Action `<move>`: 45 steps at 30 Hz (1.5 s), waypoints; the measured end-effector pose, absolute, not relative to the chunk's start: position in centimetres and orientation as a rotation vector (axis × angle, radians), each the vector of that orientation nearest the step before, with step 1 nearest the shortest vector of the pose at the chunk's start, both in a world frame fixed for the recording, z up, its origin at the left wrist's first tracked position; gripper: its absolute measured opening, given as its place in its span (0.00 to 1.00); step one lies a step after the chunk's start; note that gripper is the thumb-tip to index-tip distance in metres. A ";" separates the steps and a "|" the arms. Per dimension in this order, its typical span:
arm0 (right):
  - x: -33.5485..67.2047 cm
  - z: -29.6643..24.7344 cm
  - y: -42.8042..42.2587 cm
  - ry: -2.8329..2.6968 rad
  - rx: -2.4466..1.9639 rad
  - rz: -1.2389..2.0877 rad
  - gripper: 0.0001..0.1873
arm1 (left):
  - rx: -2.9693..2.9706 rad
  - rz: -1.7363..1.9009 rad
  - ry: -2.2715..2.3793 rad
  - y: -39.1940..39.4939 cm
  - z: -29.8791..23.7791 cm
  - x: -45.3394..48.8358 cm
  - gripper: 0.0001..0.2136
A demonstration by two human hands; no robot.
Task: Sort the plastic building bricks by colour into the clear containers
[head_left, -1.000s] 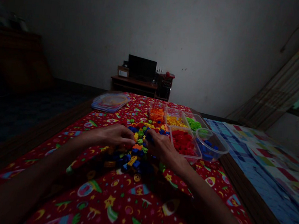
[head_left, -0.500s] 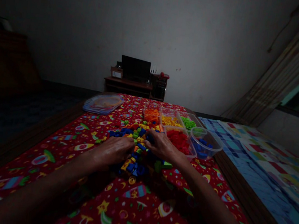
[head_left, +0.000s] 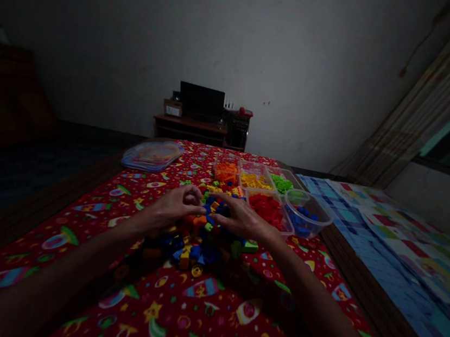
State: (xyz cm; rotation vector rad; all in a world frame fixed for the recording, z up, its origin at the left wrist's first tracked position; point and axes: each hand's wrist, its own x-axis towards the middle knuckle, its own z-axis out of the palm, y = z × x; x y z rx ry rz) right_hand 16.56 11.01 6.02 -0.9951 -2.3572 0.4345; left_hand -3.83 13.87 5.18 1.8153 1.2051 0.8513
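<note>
A heap of small mixed-colour plastic bricks [head_left: 200,239] lies on a red patterned cloth [head_left: 198,318]. My left hand [head_left: 171,208] hovers over the heap's left side with its fingers curled and pinched together; what they hold is too dark to name. My right hand [head_left: 239,219] rests on the heap's right side, fingers stretched toward the left hand, touching the bricks. Behind the heap stand clear trays of orange bricks [head_left: 227,171], yellow bricks [head_left: 254,180], green bricks [head_left: 281,183] and red bricks [head_left: 267,206], and a round clear bowl with blue bricks [head_left: 305,214].
A clear plastic lid [head_left: 151,155] lies at the far left of the cloth. A blue checked mat [head_left: 399,250] covers the floor to the right. A low wooden stand with a dark screen [head_left: 201,113] is against the far wall. The room is dim.
My left hand has lifted off the heap and moved up and forward, fingers curling into a pinch. My right hand stays at the heap's right side. The view has shifted slightly.
</note>
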 end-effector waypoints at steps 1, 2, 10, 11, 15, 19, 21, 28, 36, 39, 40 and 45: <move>16.4 6.0 10.9 -2.378 -0.964 0.439 0.20 | 1.712 0.863 1.185 13.7 5.2 -3.6 0.19; 16.4 5.9 10.8 -2.396 -0.944 0.426 0.18 | 1.646 0.861 1.175 13.4 5.3 -3.3 0.20; 21.6 7.7 12.9 -2.174 -1.243 -0.139 0.10 | 1.939 0.985 1.258 14.2 6.4 -5.3 0.20; 23.1 8.3 13.2 -2.105 -1.340 -0.238 0.11 | 2.009 0.983 1.299 14.6 6.6 -6.1 0.20; 29.5 9.9 13.6 -1.876 -1.801 -0.421 0.13 | 2.199 0.764 1.341 15.9 6.5 -8.5 0.19; 33.4 9.9 12.8 -1.805 -2.197 -0.327 0.14 | 2.461 0.525 1.222 16.4 5.3 -8.9 0.18; 34.0 9.8 12.6 -1.839 -2.244 -0.250 0.13 | 2.577 0.482 1.192 16.4 5.0 -8.5 0.19; 29.9 10.2 13.2 -1.790 -1.834 -0.502 0.15 | 2.604 0.645 1.387 17.8 4.2 -9.5 0.18; 17.2 7.6 14.4 -2.377 -1.275 -0.140 0.16 | 2.443 0.747 1.456 19.9 3.0 -9.3 0.22; 13.9 5.8 16.0 -2.522 -1.235 -0.105 0.20 | 2.441 0.611 1.439 20.4 2.9 -7.6 0.22; 13.3 5.2 16.5 -2.566 -1.240 -0.087 0.20 | 2.448 0.573 1.448 20.6 2.7 -7.1 0.21; 13.0 3.1 17.3 -2.507 -1.225 0.049 0.14 | 2.467 0.622 1.484 21.0 2.2 -6.4 0.21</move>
